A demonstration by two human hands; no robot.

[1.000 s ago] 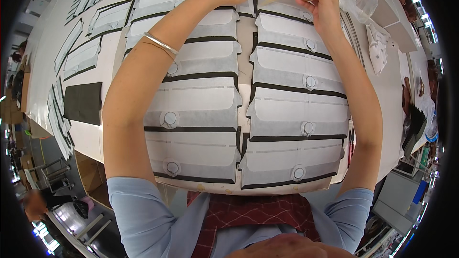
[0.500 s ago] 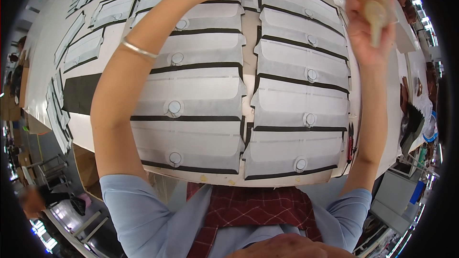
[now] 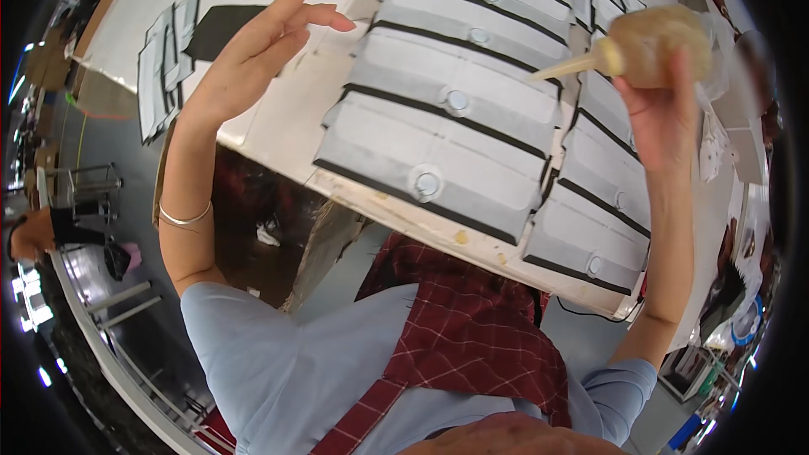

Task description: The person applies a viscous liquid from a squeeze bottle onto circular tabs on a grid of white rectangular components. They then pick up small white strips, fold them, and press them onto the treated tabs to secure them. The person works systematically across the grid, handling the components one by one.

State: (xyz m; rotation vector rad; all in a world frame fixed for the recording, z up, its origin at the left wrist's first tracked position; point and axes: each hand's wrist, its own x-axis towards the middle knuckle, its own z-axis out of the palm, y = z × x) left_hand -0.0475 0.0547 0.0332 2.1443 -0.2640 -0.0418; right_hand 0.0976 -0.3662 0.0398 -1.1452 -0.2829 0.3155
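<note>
My right hand (image 3: 661,122) grips a yellowish translucent squeeze bottle (image 3: 661,44) with a long tapered nozzle, held above the table's right side. The bottle lies tilted on its side, nozzle pointing left over the rows of panels. My left hand (image 3: 257,55) is raised over the table's left part, fingers apart and nothing in them. Between the hands lies a column of overlapping white-and-grey flat panels (image 3: 421,139) with black edges. Each nearby panel carries a small round disc (image 3: 427,184). To the right runs a second column of similar panels (image 3: 581,223).
A black flat piece (image 3: 221,31) and strips of narrower panels (image 3: 160,76) lie at the left. An open cardboard box (image 3: 324,244) stands below the table's front edge. Clear plastic and other items crowd the right side. Another person (image 3: 38,236) is at the far left.
My left hand has drawn back from the far middle to the left, its fingers now spread. The bottle's nozzle has swung from pointing toward me to pointing left. The whole view has turned.
</note>
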